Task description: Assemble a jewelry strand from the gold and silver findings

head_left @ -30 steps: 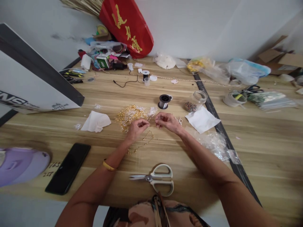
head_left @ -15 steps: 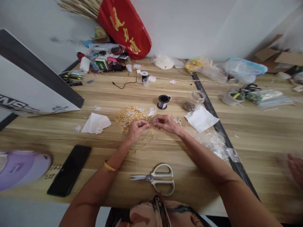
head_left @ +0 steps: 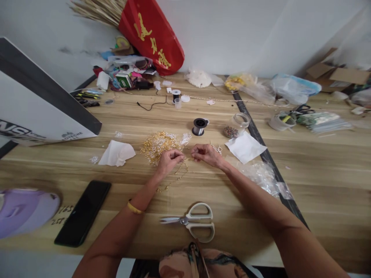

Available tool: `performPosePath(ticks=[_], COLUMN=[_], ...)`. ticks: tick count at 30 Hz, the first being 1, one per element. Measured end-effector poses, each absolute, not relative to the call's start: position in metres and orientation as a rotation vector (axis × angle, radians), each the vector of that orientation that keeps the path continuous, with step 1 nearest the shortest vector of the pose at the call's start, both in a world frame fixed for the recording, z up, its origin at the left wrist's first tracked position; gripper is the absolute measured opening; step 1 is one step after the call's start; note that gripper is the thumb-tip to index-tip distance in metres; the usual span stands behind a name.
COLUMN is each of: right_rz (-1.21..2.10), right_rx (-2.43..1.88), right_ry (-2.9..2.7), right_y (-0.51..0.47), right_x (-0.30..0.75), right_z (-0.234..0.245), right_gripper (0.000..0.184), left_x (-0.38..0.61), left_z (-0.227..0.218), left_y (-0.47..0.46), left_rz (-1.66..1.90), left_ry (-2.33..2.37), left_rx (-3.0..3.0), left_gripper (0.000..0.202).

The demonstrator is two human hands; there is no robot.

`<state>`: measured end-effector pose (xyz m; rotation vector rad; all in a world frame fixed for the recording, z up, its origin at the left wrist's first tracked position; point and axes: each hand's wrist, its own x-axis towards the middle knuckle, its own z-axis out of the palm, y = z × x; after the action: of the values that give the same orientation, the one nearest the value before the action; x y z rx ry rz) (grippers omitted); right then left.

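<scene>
My left hand (head_left: 171,160) is closed in a pinch at the end of a thin gold beaded chain (head_left: 177,178), which trails down onto the table. A short gap to the right, my right hand (head_left: 206,155) also pinches, its fingertips pointing at the left ones; whatever they hold is too small to make out. Just behind my left hand lies a tangled heap of gold and silver chains (head_left: 158,143). Small silvery ring-like pieces (head_left: 216,149) lie beside my right hand. A spool of fine wire (head_left: 199,127) stands beyond both hands.
White-handled scissors (head_left: 188,222) lie near the front edge, a black phone (head_left: 84,212) to their left. White paper (head_left: 245,146), a jar of beads (head_left: 236,125) and clear plastic bags (head_left: 261,175) are on the right. A large box (head_left: 43,104) stands at left.
My right hand has drawn slightly to the right, widening the gap to my left hand. Another person's hand at the right edge has gone out of view.
</scene>
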<state>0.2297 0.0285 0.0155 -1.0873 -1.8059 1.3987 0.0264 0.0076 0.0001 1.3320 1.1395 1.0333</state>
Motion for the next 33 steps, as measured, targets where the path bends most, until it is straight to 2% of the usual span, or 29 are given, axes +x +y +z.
performPosePath(ticks=[8, 19, 33], right_rz=[1.115, 1.304, 1.159], right_rx=[-1.192, -1.143, -1.169], right_ry=[-2.017, -1.699, -1.819], right_y=[0.016, 0.010, 0.008], right_x=[0.239, 0.231, 0.229], right_z=[0.006, -0.017, -0.017], right_gripper=[0.012, 0.017, 0.014], left_x=[0.040, 0.037, 0.027], left_z=[-0.002, -0.007, -0.013], left_y=[0.000, 0.004, 0.014], left_rz=[0.979, 0.951, 0.969], left_ry=[1.189, 1.308, 1.466], left_rx=[1.637, 1.953, 1.959], left_gripper=[0.006, 0.005, 0.010])
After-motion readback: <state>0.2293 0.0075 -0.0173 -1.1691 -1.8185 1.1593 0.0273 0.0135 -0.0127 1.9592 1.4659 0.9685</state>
